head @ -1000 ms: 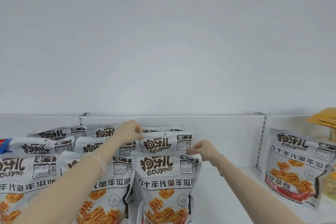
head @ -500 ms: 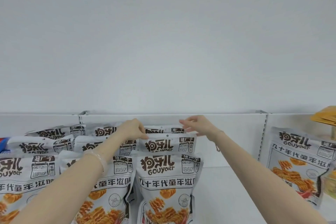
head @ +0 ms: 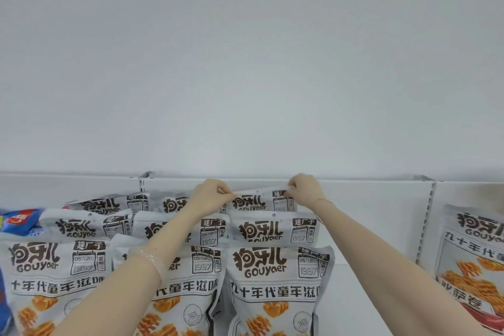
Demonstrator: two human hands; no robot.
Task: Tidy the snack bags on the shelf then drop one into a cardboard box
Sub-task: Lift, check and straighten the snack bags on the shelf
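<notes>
At shelf rear, both hands have moved back a row: left hand (head: 211, 196) and right hand (head: 305, 190) now pinch the back bag (head: 261, 200) by its top corners; tidying continues.

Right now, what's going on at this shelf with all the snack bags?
A person is tidying rows of white snack bags on a shelf. Both hands reach to the back row: the left hand and the right hand each pinch a top corner of the rearmost bag in the right-hand column, holding its top edge up. The bags in front stand upright in rows. No cardboard box is in view, so nothing has been dropped in yet.
</notes>
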